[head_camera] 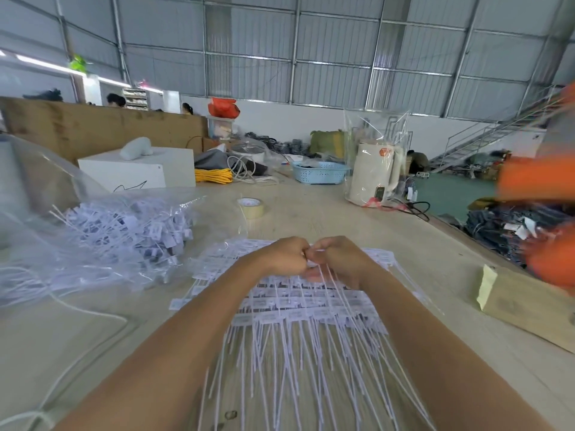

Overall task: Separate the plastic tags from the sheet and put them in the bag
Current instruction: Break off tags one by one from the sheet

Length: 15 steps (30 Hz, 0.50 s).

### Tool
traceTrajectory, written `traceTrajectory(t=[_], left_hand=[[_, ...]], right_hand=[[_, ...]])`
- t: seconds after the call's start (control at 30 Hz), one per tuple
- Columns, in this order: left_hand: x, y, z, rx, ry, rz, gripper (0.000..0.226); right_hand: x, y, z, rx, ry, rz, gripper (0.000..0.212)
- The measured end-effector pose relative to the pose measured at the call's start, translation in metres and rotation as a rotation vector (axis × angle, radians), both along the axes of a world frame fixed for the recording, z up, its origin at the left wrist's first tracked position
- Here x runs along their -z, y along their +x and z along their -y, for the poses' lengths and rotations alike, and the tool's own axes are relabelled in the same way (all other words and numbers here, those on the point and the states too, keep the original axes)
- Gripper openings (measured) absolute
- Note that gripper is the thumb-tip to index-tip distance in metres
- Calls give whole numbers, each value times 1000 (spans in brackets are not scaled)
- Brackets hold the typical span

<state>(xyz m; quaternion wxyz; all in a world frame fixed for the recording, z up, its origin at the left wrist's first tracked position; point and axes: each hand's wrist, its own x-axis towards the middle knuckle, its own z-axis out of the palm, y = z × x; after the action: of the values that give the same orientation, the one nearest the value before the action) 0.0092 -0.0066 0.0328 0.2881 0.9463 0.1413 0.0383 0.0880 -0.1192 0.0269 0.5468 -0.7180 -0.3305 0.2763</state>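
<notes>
White plastic tags (298, 306) on a flat sheet are lying under both hands; left hand (284, 256) and right hand (337, 259) are pinching one tag, right of the clear bag (102, 234).

1. The hall is bright and evenly lit; daylight-like light fills it, with a glowing strip lamp (43, 65) high and far left of the clasped hands.
2. Shadows are soft: only faint ones lie under the forearms on the pale table (311, 213).
3. Glare streaks the clear plastic bag (62, 244) left of the hands, and the wrapped kettle (375, 174) beyond them.
4. The left hand (284, 256) and right hand (337, 259) look slightly soft; the fingertips smear where they meet.
5. An orange sleeve (541, 181) far right is heavily motion-blurred.
6. Wide-angle bending curves the wall girders and table edges outward.
</notes>
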Motion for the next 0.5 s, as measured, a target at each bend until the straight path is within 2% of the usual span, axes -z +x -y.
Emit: traceTrajectory(t=[0.03,0.13,0.17,0.23,0.33,0.5], left_hand=[[1,0,-2,-19,21,21,25],[4,-2,-9,-64,-34,92,47],[5,-4,-11,-76,-42,106,48],[10,-5,-15,-108,2,99,34],[16,-6,-19,-176,-27,108,42],[23,-5,-18,-226,-208,232,45]], right_hand=[[3,-2,-3,-2,44,-45,19],[9,-2,-6,62,115,-9,14],[9,-2,-6,93,127,19,11],[11,2,-4,136,145,63,6],[14,4,-3,154,181,56,3],[20,3,-2,76,122,164,18]])
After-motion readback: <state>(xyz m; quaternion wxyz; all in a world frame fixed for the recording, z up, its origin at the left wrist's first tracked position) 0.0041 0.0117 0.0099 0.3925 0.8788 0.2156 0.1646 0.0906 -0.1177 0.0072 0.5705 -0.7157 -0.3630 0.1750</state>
